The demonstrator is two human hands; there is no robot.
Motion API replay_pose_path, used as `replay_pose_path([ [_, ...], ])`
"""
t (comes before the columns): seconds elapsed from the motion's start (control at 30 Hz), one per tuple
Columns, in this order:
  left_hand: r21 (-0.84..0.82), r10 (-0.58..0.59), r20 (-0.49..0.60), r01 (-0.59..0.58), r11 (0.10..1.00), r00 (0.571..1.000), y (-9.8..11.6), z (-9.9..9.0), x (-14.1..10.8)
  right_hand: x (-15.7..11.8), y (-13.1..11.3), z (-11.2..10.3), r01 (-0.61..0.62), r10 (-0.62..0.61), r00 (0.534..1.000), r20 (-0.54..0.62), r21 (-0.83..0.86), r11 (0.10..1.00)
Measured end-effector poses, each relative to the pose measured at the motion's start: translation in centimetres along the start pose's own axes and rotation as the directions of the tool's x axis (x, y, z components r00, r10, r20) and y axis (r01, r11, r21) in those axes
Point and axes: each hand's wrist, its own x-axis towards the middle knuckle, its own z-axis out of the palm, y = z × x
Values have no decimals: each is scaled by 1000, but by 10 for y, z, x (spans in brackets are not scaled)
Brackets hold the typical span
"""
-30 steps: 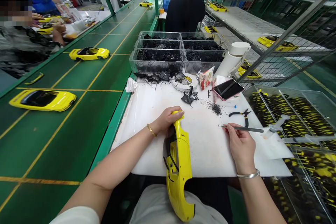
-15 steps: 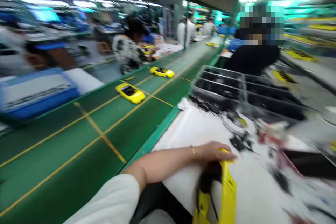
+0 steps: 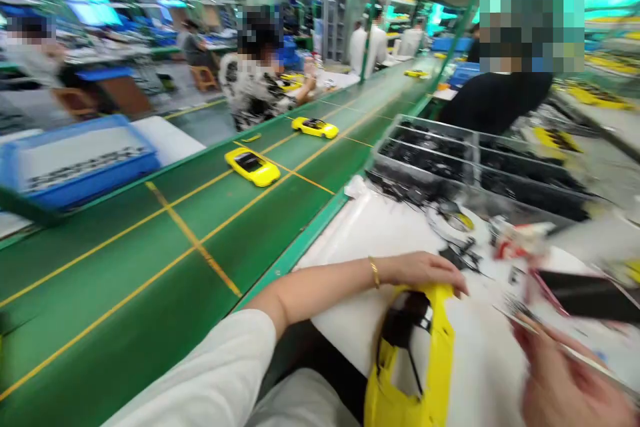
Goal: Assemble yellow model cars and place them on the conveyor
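Note:
My left hand is closed over the far end of a yellow toy car body, which stands tilted on its side at the white table's near edge. The body has a dark windscreen area and a cut-out through which white shows. At the lower right, my right hand is closed around a slim, pale metal tool that looks like tweezers. Its tip points left, toward the car body but apart from it. Motion blurs this hand a little.
Left of the table runs a green conveyor belt carrying yellow toy cars. A clear divided tray of black parts stands at the back. A phone and loose black wires lie on the table. A person in black sits beyond.
My right hand has come into view at the lower right with the slim metal tool. My left hand still holds the car body, which has turned slightly. The camera view has shifted a little.

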Motion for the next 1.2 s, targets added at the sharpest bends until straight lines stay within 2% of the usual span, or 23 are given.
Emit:
replay_pose_path([
  [0.07,-42,0,-69,-3,999,998,6,3,-4,-2,-6,-4,-59,68,996,-59,143,988],
  [0.13,-118,-19,-107,6,993,994,8,2,-6,2,-9,5,-82,107,993,-52,351,933],
  [0.2,-170,-44,-135,20,985,990,7,1,-7,7,-7,17,-89,121,992,-34,490,867],
  [0.37,-187,-73,-128,48,981,989,7,3,-8,8,5,31,-92,119,993,-5,604,791],
  [0.53,-130,-46,-99,32,991,994,9,2,-9,7,7,32,-82,103,995,4,631,771],
  [0.67,-118,-21,-71,12,993,997,2,-2,-9,5,3,33,-54,71,997,-4,606,794],
  [0.77,-115,-23,-71,15,993,997,-1,-5,-9,0,-2,34,77,-31,995,-92,550,831],
  [0.9,-151,-45,-82,32,988,996,2,-4,-10,-8,-7,35,250,-184,963,-196,406,879],
  [1.07,-175,-46,-88,30,984,995,6,-3,-10,-9,-4,38,397,-342,915,-212,341,852],
  [1.2,-215,-38,-80,20,976,996,5,-4,-10,-7,-4,38,419,-368,906,-211,310,854],
])
